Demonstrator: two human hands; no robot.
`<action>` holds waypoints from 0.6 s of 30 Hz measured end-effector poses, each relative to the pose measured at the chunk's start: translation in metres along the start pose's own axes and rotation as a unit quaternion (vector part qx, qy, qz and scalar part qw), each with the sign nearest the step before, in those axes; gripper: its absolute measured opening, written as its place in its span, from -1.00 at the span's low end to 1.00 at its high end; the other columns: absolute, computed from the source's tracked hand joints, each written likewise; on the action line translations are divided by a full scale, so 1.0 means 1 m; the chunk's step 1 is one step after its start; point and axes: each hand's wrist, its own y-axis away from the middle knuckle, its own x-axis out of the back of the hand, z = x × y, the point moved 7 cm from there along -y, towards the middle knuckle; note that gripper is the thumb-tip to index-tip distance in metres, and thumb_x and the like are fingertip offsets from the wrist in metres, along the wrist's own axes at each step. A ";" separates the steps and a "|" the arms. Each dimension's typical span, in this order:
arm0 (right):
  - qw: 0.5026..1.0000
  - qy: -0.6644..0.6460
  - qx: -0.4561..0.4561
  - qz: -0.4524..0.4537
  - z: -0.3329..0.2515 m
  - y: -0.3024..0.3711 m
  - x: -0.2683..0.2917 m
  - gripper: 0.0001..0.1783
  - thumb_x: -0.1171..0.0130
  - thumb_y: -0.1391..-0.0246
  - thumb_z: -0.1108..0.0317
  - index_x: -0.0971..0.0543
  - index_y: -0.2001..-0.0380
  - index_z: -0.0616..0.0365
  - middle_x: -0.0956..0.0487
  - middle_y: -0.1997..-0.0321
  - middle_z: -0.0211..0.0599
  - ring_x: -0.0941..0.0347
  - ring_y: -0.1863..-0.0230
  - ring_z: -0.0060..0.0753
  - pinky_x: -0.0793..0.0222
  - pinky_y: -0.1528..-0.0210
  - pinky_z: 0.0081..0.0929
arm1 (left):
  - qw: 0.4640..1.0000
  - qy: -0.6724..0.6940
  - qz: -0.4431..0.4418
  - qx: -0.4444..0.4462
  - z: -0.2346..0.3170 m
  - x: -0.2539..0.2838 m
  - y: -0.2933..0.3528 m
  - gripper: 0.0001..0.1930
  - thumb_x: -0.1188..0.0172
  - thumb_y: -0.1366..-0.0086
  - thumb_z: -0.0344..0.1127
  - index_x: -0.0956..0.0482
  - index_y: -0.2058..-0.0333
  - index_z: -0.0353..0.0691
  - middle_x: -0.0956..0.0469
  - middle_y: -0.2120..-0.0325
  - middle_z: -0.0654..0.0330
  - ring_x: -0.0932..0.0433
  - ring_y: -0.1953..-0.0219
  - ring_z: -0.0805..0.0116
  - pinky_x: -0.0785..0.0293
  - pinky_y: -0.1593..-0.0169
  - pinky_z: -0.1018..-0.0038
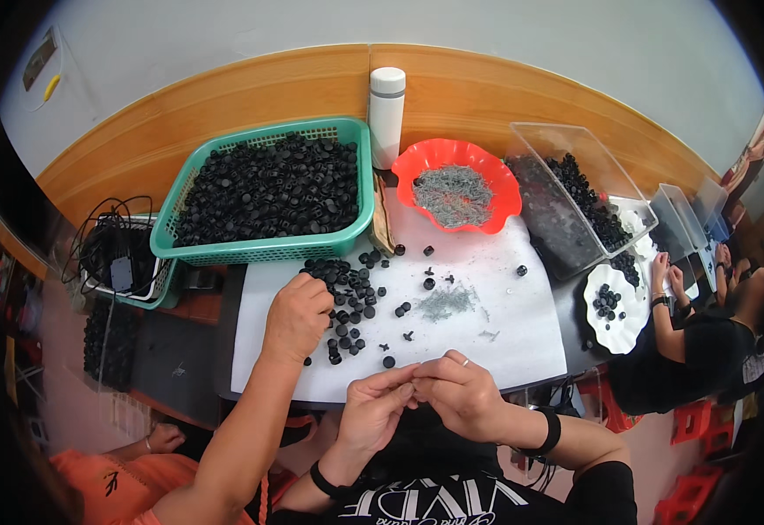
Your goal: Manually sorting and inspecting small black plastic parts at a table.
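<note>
My left hand (375,416) and my right hand (461,395) meet at the fingertips just off the near edge of the white sheet (513,328). Both are closed in a pinch, and whatever sits between the fingers is hidden or too small to name. Just beyond them a small round black plastic part (389,361) lies on the sheet. Farther left spreads a loose heap of similar black parts (347,293). Small grey metal pins or springs (448,303) form a thin pile in the middle of the sheet.
A co-worker's hand (299,317) reaches into the heap from the left. Behind stand a green basket (264,254) of black parts, a white bottle (387,114) and a red scalloped bowl (417,157) of metal pieces. To the right are a clear bin (566,131) and a white plate (623,337).
</note>
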 end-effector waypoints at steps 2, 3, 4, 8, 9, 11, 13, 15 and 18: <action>1.000 -0.016 -0.009 0.006 0.006 -0.001 0.006 -0.75 -0.32 0.20 0.66 -0.60 0.35 0.27 -0.58 0.22 -0.19 -0.50 0.43 -0.27 -0.43 0.44 -0.43 | 1.000 0.020 0.016 -0.007 -0.001 0.001 -0.003 -0.72 -0.17 -0.29 -0.60 -0.58 0.02 -0.42 -0.64 0.18 0.04 -0.61 0.26 0.37 -0.51 0.20 0.59; 0.991 -0.057 -0.117 0.024 0.027 0.001 0.014 -0.78 -0.30 0.16 0.65 -0.59 0.36 0.26 -0.56 0.25 -0.17 -0.50 0.43 -0.21 -0.44 0.41 -0.41 | 1.000 0.022 0.017 -0.008 0.001 0.003 -0.004 -0.72 -0.17 -0.29 -0.60 -0.58 0.02 -0.42 -0.64 0.18 0.04 -0.61 0.26 0.37 -0.51 0.20 0.59; 0.969 -0.098 -0.223 0.043 0.049 0.007 0.023 -0.82 -0.28 0.12 0.64 -0.59 0.37 0.26 -0.53 0.29 -0.15 -0.50 0.43 -0.15 -0.44 0.39 -0.38 | 1.000 -0.012 0.007 -0.019 0.005 0.003 -0.005 -0.73 -0.19 -0.26 -0.61 -0.59 0.05 -0.44 -0.64 0.22 0.03 -0.61 0.28 0.37 -0.50 0.23 0.60; 0.945 0.089 -0.314 0.026 0.130 0.019 0.067 -0.88 -0.33 0.11 0.51 -0.59 0.46 0.28 -0.52 0.40 -0.10 -0.55 0.41 -0.10 -0.44 0.36 -0.29 | 0.999 -0.038 0.014 -0.027 0.010 0.000 -0.009 -0.79 -0.24 -0.21 -0.61 -0.61 0.15 -0.45 -0.62 0.32 0.06 -0.61 0.30 0.36 -0.50 0.27 0.61; 0.943 0.092 -0.318 0.026 0.140 0.015 0.068 -0.88 -0.33 0.11 0.51 -0.59 0.46 0.28 -0.52 0.40 -0.10 -0.55 0.41 -0.10 -0.44 0.36 -0.29 | 0.999 -0.036 0.012 -0.024 0.010 -0.001 -0.010 -0.79 -0.24 -0.21 -0.61 -0.61 0.15 -0.45 -0.62 0.32 0.06 -0.61 0.30 0.36 -0.50 0.27 0.61; 0.934 0.172 -0.314 0.004 0.153 0.008 0.068 -0.87 -0.34 0.12 0.46 -0.59 0.50 0.27 -0.55 0.40 -0.12 -0.54 0.43 -0.18 -0.43 0.37 -0.34 | 1.000 -0.022 0.016 -0.015 0.008 -0.001 -0.010 -0.79 -0.25 -0.22 -0.59 -0.61 0.15 -0.44 -0.62 0.32 0.06 -0.61 0.32 0.36 -0.50 0.28 0.61; 0.930 0.198 -0.309 -0.034 0.158 0.004 0.054 -0.87 -0.32 0.14 0.45 -0.57 0.52 0.27 -0.54 0.41 -0.10 -0.53 0.39 -0.08 -0.42 0.34 -0.25 | 0.999 -0.028 0.013 -0.010 0.006 0.001 -0.010 -0.79 -0.25 -0.22 -0.58 -0.61 0.15 -0.44 -0.62 0.32 0.06 -0.61 0.32 0.36 -0.50 0.28 0.61; 0.925 0.227 -0.294 -0.076 0.159 0.000 0.041 -0.89 -0.27 0.17 0.48 -0.53 0.55 0.26 -0.51 0.41 -0.07 -0.50 0.34 0.06 -0.41 0.29 -0.12 | 0.999 -0.035 0.010 -0.006 0.006 0.002 -0.009 -0.79 -0.26 -0.22 -0.58 -0.61 0.15 -0.44 -0.62 0.32 0.06 -0.61 0.31 0.36 -0.50 0.28 0.61; 0.932 0.256 -0.245 -0.080 0.151 0.000 0.034 -0.90 -0.23 0.14 0.51 -0.50 0.54 0.26 -0.48 0.41 -0.06 -0.48 0.33 0.09 -0.41 0.27 -0.10 | 0.999 -0.046 0.011 -0.023 0.009 0.002 -0.007 -0.79 -0.25 -0.23 -0.58 -0.61 0.14 -0.44 -0.62 0.32 0.07 -0.60 0.31 0.36 -0.49 0.28 0.61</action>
